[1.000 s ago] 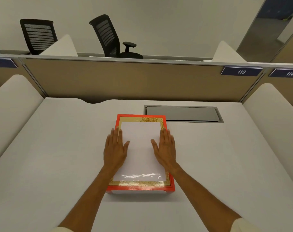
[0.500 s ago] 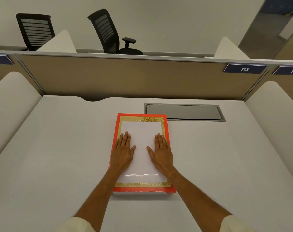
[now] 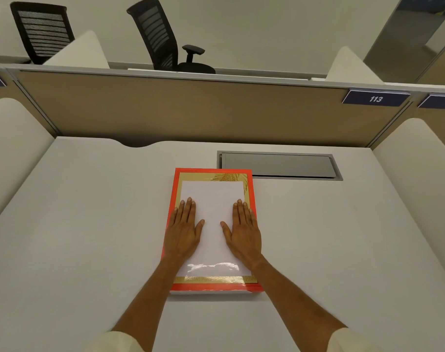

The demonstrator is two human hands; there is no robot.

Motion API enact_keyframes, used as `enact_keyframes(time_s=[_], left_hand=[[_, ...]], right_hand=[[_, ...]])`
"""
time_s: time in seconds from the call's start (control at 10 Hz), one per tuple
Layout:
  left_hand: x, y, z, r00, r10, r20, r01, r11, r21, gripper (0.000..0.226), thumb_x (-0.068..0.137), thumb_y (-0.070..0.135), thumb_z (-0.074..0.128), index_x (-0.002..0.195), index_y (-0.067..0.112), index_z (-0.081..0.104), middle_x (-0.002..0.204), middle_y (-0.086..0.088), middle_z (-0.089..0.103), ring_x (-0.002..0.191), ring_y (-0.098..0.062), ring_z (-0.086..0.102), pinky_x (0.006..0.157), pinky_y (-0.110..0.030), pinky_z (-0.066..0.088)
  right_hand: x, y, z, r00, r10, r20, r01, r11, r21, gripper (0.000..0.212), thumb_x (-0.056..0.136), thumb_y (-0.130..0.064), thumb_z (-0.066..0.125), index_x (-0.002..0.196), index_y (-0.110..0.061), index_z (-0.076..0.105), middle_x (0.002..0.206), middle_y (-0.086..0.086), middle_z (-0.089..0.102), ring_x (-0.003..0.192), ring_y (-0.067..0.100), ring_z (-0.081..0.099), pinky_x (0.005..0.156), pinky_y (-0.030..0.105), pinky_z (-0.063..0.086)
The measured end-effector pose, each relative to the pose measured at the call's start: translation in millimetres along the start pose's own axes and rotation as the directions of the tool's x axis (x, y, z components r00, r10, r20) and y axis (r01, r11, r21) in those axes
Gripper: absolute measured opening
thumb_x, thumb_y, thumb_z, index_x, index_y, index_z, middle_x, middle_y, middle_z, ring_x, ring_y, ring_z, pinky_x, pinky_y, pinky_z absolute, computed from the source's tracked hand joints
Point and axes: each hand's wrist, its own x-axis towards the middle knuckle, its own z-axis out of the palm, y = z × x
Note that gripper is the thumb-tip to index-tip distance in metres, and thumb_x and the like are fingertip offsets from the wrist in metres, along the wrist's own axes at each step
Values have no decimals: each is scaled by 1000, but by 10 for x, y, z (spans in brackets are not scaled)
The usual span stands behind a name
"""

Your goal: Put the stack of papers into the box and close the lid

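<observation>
A flat red box (image 3: 213, 288) lies in the middle of the white desk, its long side running away from me. Its lid (image 3: 212, 194) is down, showing a glossy white panel inside a gold border. My left hand (image 3: 184, 231) lies flat on the left half of the lid. My right hand (image 3: 243, 233) lies flat on the right half. Both palms face down with straight fingers and hold nothing. No stack of papers shows anywhere.
A grey cable hatch (image 3: 277, 165) is set into the desk (image 3: 89, 224) just behind and right of the box. A tan partition (image 3: 190, 110) closes the back, with rounded white dividers (image 3: 414, 153) at both sides. Two black office chairs (image 3: 160, 39) stand beyond it.
Both hands stayed flat on the lid and slid slightly inward from its side edges, with the fingers drawn closer together. The box has not moved.
</observation>
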Motion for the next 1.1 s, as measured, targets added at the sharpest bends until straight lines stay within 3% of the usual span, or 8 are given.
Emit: enact_keyframes(time_s=[0.6,0.9,1.1], left_hand=[[-34,78,-98,999,-27,18,28,1000,-6,96,80,67,-19,156,12,2,166,-4,0,153,-19,-2,126,-38,2],[-60,635,-167,998,-55,-16,55,997,-53,107,70,72,-29,156,15,0,165,-3,-3,153,-18,-3,126,-35,-2],[-21,1157,-77,999,-45,-16,44,998,-46,99,77,72,-22,156,17,0,166,-2,-3,153,-18,-2,125,-34,-3]], right_hand=[[-28,14,-129,999,-2,42,0,999,48,77,96,-60,24,154,-17,-5,163,1,-6,151,17,-6,124,31,-2],[-92,442,-469,1000,-15,16,13,997,78,78,96,-60,25,154,-18,-5,163,0,-5,151,17,-6,122,30,-5],[-170,856,-677,1000,12,-15,-11,999,37,78,95,-62,22,154,-19,-5,163,1,-7,151,17,-8,123,32,-5]])
